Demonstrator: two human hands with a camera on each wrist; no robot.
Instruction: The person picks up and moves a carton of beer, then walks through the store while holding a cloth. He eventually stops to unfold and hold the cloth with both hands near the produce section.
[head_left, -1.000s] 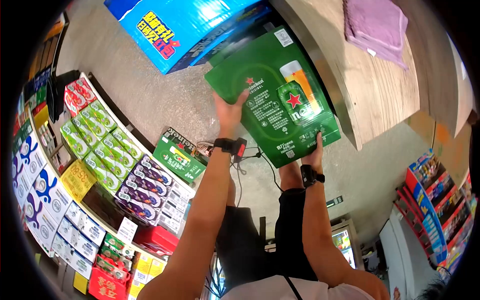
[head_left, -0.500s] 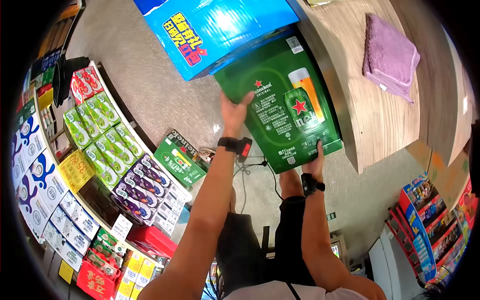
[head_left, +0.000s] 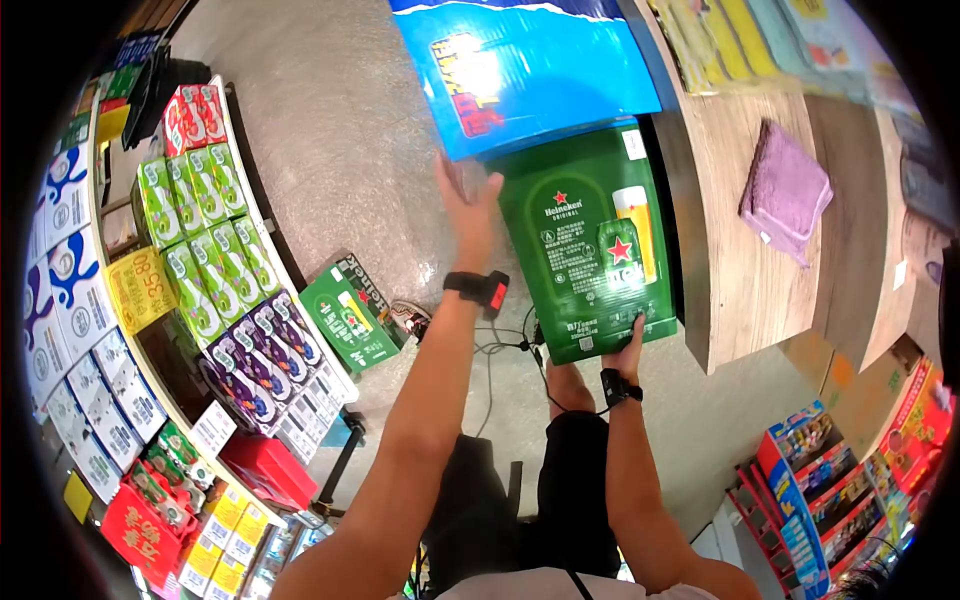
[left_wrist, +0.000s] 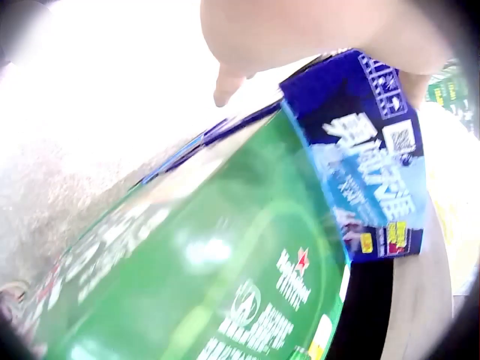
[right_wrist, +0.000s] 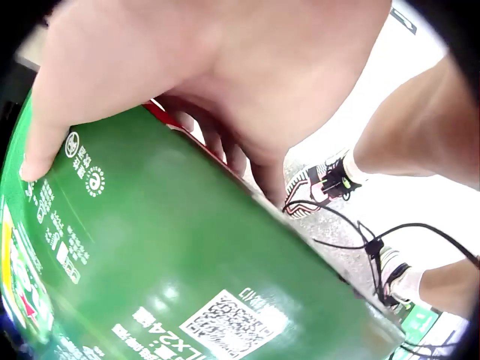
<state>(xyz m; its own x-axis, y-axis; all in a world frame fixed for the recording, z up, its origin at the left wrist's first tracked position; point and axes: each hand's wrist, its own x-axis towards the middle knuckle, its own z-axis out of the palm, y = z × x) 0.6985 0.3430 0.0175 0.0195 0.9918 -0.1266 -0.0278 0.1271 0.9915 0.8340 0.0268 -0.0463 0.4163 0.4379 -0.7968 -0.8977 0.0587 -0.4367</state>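
A green Heineken beer carton lies with its printed face up, close against a wooden counter and just below a blue carton. My right hand grips its near end; in the right wrist view the thumb presses on the top face while the other fingers curl over the end edge. My left hand is off the green carton, beside its far left corner and near the blue carton's lower corner, thumb and fingers spread. In the left wrist view, this hand overlaps the blue carton's edge.
The wooden counter with a folded purple towel runs along the right. Another Heineken carton lies on the floor at left, near shelves of boxed drinks. A black cable hangs between the arms.
My left hand has let go of the green carton's left side and moved off toward the blue carton. The green carton has straightened beside the counter. The head view has shifted.
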